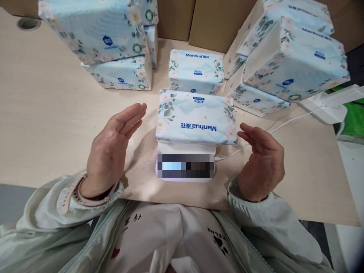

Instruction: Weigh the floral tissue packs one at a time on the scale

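Observation:
A blue-and-white floral tissue pack (196, 115) marked "Manhua" rests on a white device like a small scale (186, 148), whose front panel is blurred out. To the left of the pack is my left hand (109, 148), fingers stretched out and palm turned inward, apart from it. My right hand (260, 163) is held on the other side, fingers extended and slightly bent, close to the pack's right end without visibly touching it. Neither hand holds anything. Just behind the pack lies another tissue pack (196, 70).
Stacked tissue packs (119, 72) stand at the back left, and more stacked packs (295, 64) at the back right. Cardboard boxes (218, 24) line the rear. A white cable (292, 119) runs from the device to a white power strip (327, 106) at right.

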Demonstrator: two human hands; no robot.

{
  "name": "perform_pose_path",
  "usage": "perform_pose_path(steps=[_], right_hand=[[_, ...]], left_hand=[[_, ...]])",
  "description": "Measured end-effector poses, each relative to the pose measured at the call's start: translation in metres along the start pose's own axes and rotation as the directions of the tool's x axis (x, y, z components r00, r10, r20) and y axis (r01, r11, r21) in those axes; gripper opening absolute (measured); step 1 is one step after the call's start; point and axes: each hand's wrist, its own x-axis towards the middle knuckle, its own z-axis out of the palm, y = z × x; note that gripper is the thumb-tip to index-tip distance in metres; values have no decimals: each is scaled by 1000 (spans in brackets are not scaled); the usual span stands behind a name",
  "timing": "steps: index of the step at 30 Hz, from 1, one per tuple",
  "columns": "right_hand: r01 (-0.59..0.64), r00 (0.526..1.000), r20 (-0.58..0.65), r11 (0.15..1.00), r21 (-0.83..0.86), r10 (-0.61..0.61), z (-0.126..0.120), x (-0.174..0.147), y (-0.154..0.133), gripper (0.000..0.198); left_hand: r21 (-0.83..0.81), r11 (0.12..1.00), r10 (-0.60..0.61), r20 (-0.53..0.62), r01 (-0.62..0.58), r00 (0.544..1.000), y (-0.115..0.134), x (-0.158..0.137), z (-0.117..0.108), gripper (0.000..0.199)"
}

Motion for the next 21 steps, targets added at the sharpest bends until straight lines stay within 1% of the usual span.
perform_pose_path(steps=[3,4,6,8,9,11,12,15,17,19,21], right_hand=[[64,997,33,997,39,-65,-4,-1,8,45],[90,994,65,994,56,-93,-5,-2,12,47],[93,977,183,993,73,-105,-9,-3,19,57],[62,949,306,997,39,-71,-11,-5,26,77],[45,938,345,999,4,-44,-11,-5,28,88],[24,929,371,997,-68,3,-8,-2,31,103],[28,927,374,995,-94,9,-6,2,33,103],[41,912,411,990,-135,18,6,19,38,93],[42,912,409,990,-137,18,15,37,41,90],[47,929,369,992,-121,2,24,57,42,90],[87,949,309,992,-88,-56,32,80,43,90]], left_hand=[[31,999,21,46,-22,999,2,-1,-4,58],[51,999,8,67,-11,998,2,-1,-6,56],[95,994,-60,129,48,990,3,-1,-13,58],[120,985,-150,211,127,966,1,2,-19,74],[118,981,-177,251,151,952,-1,5,-20,84],[105,981,-186,323,160,928,-5,15,-20,94],[103,984,-171,355,143,919,-7,22,-17,94],[124,991,-110,453,60,885,-10,47,-2,86],[132,991,-86,481,25,872,-8,64,9,77],[109,994,-51,454,1,890,-4,82,19,67],[62,998,0,398,-27,918,1,102,26,57]])
